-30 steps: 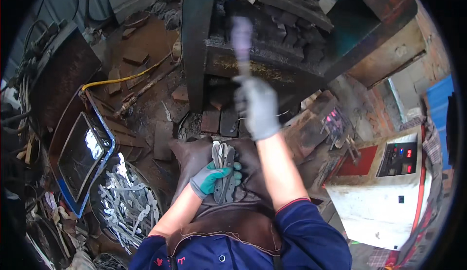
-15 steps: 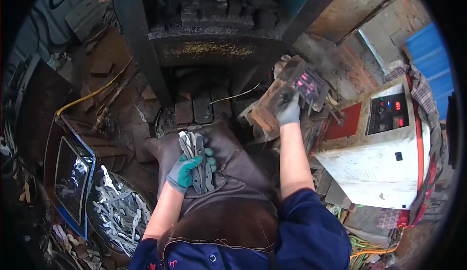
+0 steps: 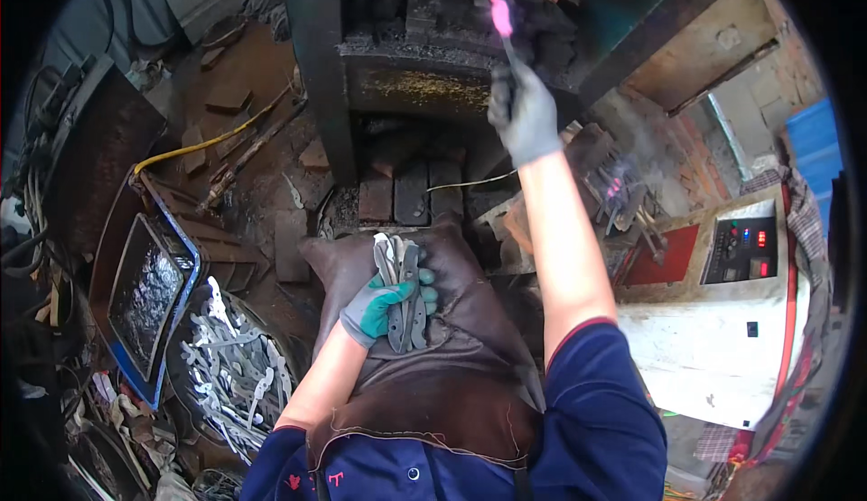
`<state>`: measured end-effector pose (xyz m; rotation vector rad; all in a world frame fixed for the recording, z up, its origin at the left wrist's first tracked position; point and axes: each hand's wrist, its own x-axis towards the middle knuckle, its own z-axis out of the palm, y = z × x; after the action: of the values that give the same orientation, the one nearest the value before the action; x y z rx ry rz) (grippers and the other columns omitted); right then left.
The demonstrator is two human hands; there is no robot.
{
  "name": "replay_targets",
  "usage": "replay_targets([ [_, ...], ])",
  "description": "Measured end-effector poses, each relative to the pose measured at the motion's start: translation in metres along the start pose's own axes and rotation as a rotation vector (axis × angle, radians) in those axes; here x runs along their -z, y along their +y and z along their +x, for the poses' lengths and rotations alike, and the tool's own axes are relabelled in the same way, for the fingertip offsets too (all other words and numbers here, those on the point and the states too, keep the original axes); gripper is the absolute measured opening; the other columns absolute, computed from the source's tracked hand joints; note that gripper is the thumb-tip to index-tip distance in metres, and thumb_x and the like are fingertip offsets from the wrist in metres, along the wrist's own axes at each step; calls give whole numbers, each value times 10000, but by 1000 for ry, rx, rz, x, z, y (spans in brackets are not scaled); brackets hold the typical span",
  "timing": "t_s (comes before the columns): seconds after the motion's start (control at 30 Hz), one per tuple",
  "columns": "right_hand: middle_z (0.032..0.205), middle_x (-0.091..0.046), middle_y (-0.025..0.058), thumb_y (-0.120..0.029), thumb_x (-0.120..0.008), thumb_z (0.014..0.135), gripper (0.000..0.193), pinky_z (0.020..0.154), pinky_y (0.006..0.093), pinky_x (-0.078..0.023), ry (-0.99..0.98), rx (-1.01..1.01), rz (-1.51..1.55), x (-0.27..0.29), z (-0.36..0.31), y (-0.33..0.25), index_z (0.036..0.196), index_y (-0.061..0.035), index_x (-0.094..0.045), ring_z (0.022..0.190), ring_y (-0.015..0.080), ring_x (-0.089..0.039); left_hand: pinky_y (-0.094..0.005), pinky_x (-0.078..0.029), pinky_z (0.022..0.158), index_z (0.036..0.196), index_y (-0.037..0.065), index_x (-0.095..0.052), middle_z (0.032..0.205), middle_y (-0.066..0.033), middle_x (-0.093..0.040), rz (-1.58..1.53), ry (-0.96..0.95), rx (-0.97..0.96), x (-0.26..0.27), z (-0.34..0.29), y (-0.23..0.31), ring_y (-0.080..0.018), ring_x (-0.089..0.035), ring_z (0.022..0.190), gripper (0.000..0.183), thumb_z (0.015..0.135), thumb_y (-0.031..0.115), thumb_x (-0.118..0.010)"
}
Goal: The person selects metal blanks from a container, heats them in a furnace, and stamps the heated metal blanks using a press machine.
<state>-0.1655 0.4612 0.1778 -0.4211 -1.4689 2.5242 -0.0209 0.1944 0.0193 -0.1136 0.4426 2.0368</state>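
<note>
Left grip (image 3: 372, 310), gloved in grey and green, is curled around several flat grey metal blanks (image 3: 408, 316) above the brown apron (image 3: 348, 257). A heap of similar metal pieces (image 3: 237, 366) lies to its left, beside a blue-rimmed tub (image 3: 192, 257). Farther out, the right grip (image 3: 528, 117), grey-gloved, clasps a slim dark shaft (image 3: 512, 54) whose far end glows pink, in front of sooty dark blocks (image 3: 424, 18); a white control cabinet (image 3: 704, 357) stands to the right.
</note>
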Motion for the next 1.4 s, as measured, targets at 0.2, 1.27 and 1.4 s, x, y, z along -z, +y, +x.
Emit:
replay_targets([
  [0.2,568,-471,-19,-414,-455,941,352,377,235,-247,-19,-175,-14,-35,67,-18,822,-102,-565,433,95,-369,-422,-525,843,1303,100,-451,1133,-93,-589,-16,-22,-15,4,-1,0,-277,-619,978,461,866,63,-595],
  [1.27,775,-632,185,-430,-616,781,372,648,465,-476,-258,11,-1429,48,-212,112,775,-59,-644,728,377,-608,-320,-488,809,1056,77,-584,955,-57,-612,23,238,-274,-2,42,-19,-182,-594,873,149,923,135,-550],
  [1.4,783,-633,186,-328,-569,830,287,635,453,-482,-144,171,-1400,66,-208,125,812,-55,-654,709,370,-609,-313,-491,799,1037,86,-594,934,-37,-618,102,309,-288,3,32,-12,-167,-592,868,141,933,173,-557],
])
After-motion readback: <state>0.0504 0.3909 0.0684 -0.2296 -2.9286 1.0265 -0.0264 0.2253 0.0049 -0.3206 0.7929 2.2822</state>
